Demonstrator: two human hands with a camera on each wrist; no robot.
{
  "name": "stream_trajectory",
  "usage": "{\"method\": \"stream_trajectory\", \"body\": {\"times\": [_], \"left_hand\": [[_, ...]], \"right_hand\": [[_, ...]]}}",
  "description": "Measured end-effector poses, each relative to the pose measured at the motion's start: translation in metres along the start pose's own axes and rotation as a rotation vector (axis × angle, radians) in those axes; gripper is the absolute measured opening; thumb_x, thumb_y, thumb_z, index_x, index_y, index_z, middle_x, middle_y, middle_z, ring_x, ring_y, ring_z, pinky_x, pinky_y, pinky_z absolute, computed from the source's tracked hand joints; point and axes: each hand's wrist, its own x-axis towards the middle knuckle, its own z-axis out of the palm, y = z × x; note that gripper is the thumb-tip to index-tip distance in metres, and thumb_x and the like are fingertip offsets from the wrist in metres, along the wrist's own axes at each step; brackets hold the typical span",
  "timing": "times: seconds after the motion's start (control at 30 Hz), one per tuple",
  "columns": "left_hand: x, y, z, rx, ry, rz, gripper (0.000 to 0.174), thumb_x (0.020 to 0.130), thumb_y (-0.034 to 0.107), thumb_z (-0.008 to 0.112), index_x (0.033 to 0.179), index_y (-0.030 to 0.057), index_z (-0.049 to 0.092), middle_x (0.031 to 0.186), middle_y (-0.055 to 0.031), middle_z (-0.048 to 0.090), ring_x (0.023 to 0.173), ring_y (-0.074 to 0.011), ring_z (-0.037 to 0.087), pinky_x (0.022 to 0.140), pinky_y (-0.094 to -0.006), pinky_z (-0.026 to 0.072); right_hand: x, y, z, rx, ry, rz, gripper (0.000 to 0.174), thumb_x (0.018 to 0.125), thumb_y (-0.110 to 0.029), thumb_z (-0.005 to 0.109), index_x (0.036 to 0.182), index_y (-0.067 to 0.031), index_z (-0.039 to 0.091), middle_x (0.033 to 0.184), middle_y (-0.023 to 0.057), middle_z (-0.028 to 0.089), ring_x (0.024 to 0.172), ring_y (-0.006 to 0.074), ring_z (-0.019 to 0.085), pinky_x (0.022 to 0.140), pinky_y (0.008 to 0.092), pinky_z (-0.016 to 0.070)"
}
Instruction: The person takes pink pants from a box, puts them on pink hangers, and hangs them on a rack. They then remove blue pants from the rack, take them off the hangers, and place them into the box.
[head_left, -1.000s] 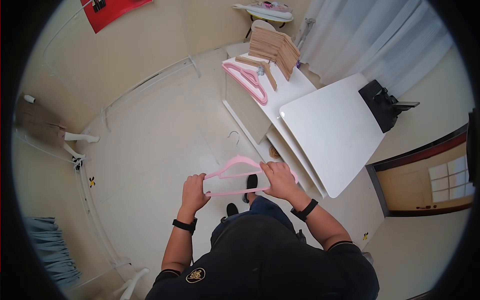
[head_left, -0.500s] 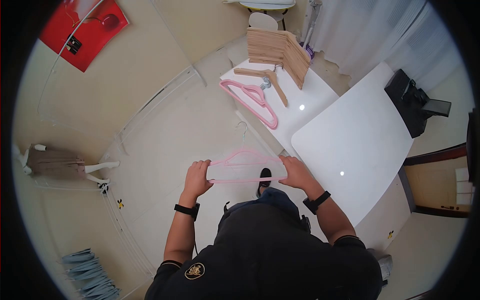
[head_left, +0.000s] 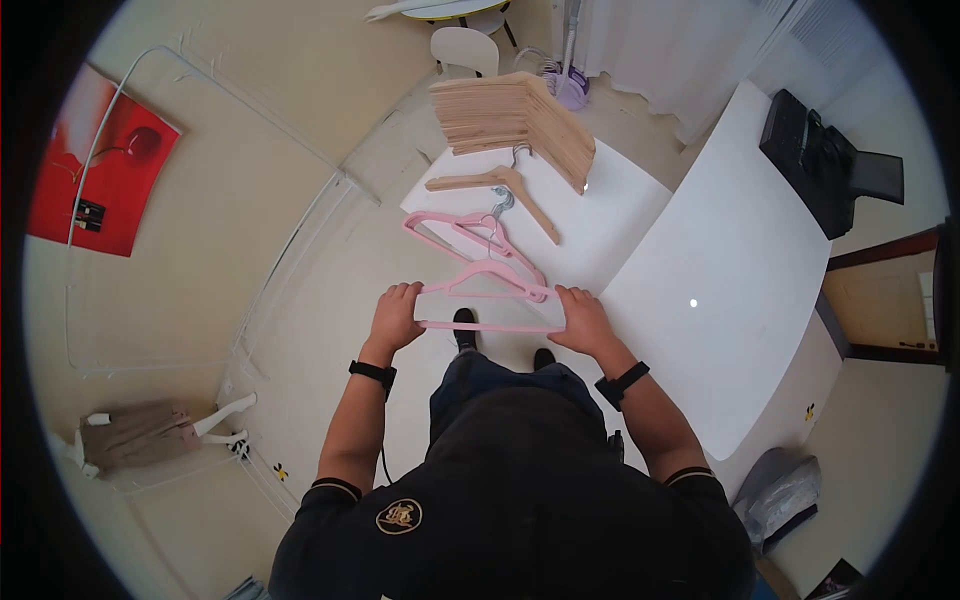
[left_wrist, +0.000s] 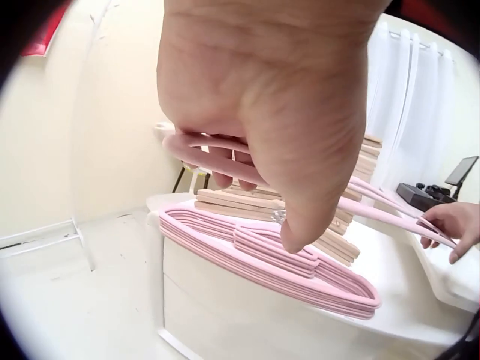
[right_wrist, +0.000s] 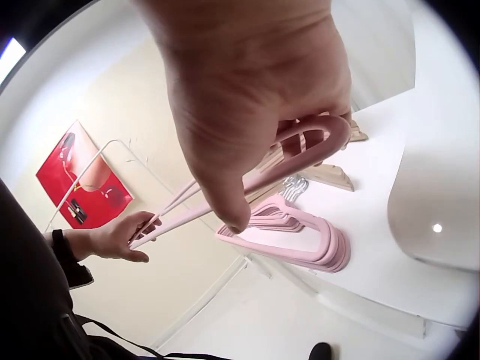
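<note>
In the head view my left hand (head_left: 398, 316) grips one end of a pink clothes hanger (head_left: 490, 327), and my right hand (head_left: 585, 320) grips the other. The hanger is held level, its metal hook pointing away from my body. Just beyond it, a stack of matching pink hangers (left_wrist: 300, 295) lies flat at the edge of the white table (head_left: 625, 205). Both wrist views show fingers and thumb closed round the hanger's rounded ends. In the head view the held hanger overlaps the stack's near part.
Behind the pink stack lie a single wooden hanger (head_left: 535, 208) and a large pile of wooden hangers (head_left: 485, 115). A higher white tabletop (head_left: 700, 360) stands at the right, with a black device (head_left: 800, 165) on it. A clothed mannequin (head_left: 140, 440) is at the left.
I have come closer to the table, and the held hanger now overlaps the pink stack in the head view. Both hands keep their grip on its ends.
</note>
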Motion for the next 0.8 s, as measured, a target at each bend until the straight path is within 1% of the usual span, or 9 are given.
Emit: {"method": "stream_trajectory", "body": {"times": [0.1,0.17,0.23,0.3,0.4,0.43,0.47,0.57,0.8], "left_hand": [[0.049,-0.029,0.006,0.020,-0.052,0.050,0.061,0.060,0.012,0.075,0.116,0.0061,0.053,0.106,-0.0124,0.058,0.104,-0.0323,0.053,0.090,-0.0427,0.0438],[0.081,-0.052,0.019,0.044,-0.066,0.099,0.062,0.060,0.012,0.075,0.117,0.0067,0.052,0.108,-0.0120,0.057,0.107,-0.0315,0.052,0.092,-0.0429,0.0424],[0.112,-0.076,0.028,0.057,-0.087,0.146,0.063,0.060,0.012,0.075,0.118,0.0074,0.051,0.111,-0.0115,0.056,0.109,-0.0308,0.052,0.095,-0.0431,0.0411],[0.138,-0.096,0.037,0.087,-0.204,0.198,0.070,0.057,0.010,0.078,0.121,0.0072,0.048,0.120,-0.0119,0.052,0.117,-0.0314,0.047,0.100,-0.0435,0.0379],[0.171,-0.119,0.047,0.105,-0.182,0.299,0.072,0.058,0.012,0.079,0.122,0.0080,0.047,0.124,-0.0108,0.050,0.122,-0.0307,0.045,0.100,-0.0445,0.0377],[0.180,-0.125,0.051,0.117,-0.202,0.316,0.074,0.059,0.015,0.081,0.124,0.0084,0.045,0.130,-0.0111,0.047,0.129,-0.0307,0.039,0.103,-0.0467,0.0355],[0.184,-0.131,0.055,0.109,-0.232,0.331,0.074,0.059,0.015,0.081,0.124,0.0084,0.045,0.130,-0.0111,0.047,0.129,-0.0307,0.039,0.103,-0.0467,0.0355],[0.201,-0.130,0.053,0.181,-0.336,0.343,0.078,0.063,0.023,0.082,0.128,0.0085,0.041,0.141,-0.0110,0.039,0.137,-0.0318,0.029,0.108,-0.0499,0.0312],[0.220,-0.137,0.066,0.185,-0.408,0.380,0.080,0.063,0.022,0.081,0.130,0.0087,0.040,0.141,-0.0097,0.040,0.136,-0.0328,0.031,0.105,-0.0504,0.0349]], "right_hand": [[0.033,-0.004,0.021,-0.003,0.030,0.127,0.082,0.061,-0.027,0.078,0.131,-0.0027,0.042,0.117,0.0160,0.053,0.113,0.0336,0.049,0.095,0.0440,0.0411],[0.055,-0.004,0.043,-0.030,0.117,0.211,0.079,0.061,-0.024,0.077,0.129,-0.0039,0.044,0.117,0.0134,0.053,0.113,0.0313,0.051,0.094,0.0451,0.0415],[0.076,-0.009,0.057,-0.055,0.107,0.295,0.079,0.061,-0.024,0.077,0.130,-0.0041,0.043,0.117,0.0134,0.053,0.113,0.0309,0.050,0.095,0.0450,0.0412],[0.088,-0.016,0.065,-0.092,0.077,0.366,0.080,0.061,-0.024,0.077,0.130,-0.0043,0.043,0.118,0.0135,0.053,0.113,0.0306,0.050,0.096,0.0450,0.0409],[0.108,-0.028,0.079,-0.072,0.060,0.481,0.081,0.061,-0.025,0.078,0.131,-0.0047,0.042,0.121,0.0134,0.052,0.116,0.0302,0.049,0.098,0.0445,0.0397],[0.112,-0.030,0.083,-0.075,0.089,0.498,0.083,0.061,-0.027,0.079,0.132,-0.0044,0.041,0.124,0.0148,0.051,0.117,0.0317,0.049,0.099,0.0444,0.0392],[0.114,-0.032,0.088,-0.077,0.114,0.514,0.085,0.062,-0.028,0.079,0.133,-0.0041,0.040,0.126,0.0163,0.050,0.118,0.0331,0.048,0.101,0.0443,0.0386],[0.117,-0.034,0.104,-0.043,0.161,0.538,0.087,0.061,-0.027,0.082,0.133,-0.0042,0.040,0.130,0.0164,0.047,0.122,0.0332,0.045,0.103,0.0440,0.0367],[0.127,-0.038,0.113,-0.088,0.160,0.610,0.088,0.061,-0.025,0.082,0.134,-0.0048,0.039,0.136,0.0139,0.045,0.128,0.0318,0.040,0.107,0.0430,0.0329]]}}
